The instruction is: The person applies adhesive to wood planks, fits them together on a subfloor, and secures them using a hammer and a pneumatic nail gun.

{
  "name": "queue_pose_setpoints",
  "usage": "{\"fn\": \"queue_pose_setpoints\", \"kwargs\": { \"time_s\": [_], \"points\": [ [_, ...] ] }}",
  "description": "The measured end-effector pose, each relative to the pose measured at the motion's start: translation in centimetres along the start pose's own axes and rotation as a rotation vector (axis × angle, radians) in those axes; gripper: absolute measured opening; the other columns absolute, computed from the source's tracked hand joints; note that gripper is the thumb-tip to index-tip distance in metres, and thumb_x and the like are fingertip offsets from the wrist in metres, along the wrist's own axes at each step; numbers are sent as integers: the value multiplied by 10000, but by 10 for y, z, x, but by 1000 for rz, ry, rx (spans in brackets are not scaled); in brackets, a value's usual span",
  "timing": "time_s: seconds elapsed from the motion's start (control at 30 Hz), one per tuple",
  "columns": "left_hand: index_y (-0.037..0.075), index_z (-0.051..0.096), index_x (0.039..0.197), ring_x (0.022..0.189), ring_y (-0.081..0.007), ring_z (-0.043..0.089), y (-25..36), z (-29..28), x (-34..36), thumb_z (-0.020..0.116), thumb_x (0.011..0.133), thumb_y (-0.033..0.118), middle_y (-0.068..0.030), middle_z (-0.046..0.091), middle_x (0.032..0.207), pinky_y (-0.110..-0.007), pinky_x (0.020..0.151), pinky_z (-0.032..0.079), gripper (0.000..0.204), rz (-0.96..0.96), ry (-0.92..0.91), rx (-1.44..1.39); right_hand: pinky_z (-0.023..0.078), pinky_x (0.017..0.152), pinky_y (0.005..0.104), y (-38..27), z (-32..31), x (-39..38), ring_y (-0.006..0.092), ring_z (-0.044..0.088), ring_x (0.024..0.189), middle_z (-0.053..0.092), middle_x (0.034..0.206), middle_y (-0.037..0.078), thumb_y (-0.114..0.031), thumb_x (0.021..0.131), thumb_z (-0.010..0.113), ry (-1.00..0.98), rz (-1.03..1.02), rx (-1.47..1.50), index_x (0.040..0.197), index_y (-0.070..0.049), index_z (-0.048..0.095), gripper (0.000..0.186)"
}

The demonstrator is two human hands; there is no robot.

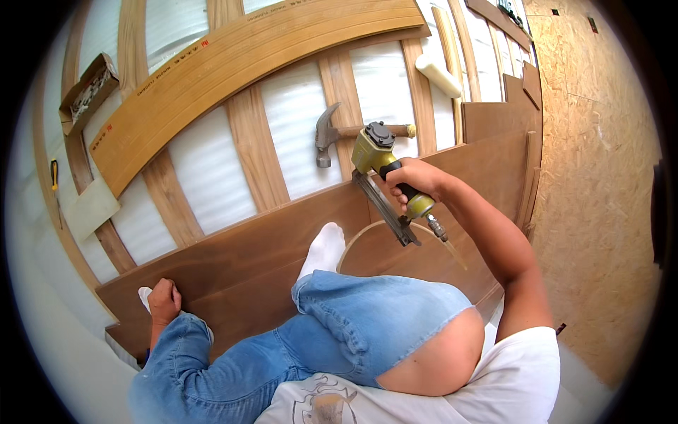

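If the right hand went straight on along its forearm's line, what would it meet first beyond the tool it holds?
Probably the hammer, lying just past the nail gun in that line. How high the right hand is above it is unclear, so it might pass over.

Wooden battens carry brown floorboards and a hammer.

The right hand covers part of the nail gun, which hides some of the hammer, while the contents of the box are too small to tell.
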State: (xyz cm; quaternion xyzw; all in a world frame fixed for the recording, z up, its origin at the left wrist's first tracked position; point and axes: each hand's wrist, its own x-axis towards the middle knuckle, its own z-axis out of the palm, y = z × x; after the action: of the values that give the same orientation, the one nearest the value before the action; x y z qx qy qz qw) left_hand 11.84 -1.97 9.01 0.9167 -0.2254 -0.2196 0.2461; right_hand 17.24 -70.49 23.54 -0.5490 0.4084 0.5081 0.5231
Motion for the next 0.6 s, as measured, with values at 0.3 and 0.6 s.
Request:
{"fn": "queue_pose_setpoints", "kwargs": {
  "time_s": [0.3,0.6],
  "points": [
    [30,618,949,814,-410,633,26,11,-9,617,891,14,-187,611,864,-461,727,515,60,-206,148,21,534,536,357,1,-2,0,223,615,520,581,594,105,-117,796,600,4,-69,-63,640,-12,553,194],
    [58,665,984,882,-394,683,88,-5,1,638,911,53,-166,687,928,-459,770,556,77,-213,-120,-55,574,636,429,37,12,-7,289,683,609,675,744,172,-194,850,624,240,-282,-258,1154,87,600,414]
  ]
}}
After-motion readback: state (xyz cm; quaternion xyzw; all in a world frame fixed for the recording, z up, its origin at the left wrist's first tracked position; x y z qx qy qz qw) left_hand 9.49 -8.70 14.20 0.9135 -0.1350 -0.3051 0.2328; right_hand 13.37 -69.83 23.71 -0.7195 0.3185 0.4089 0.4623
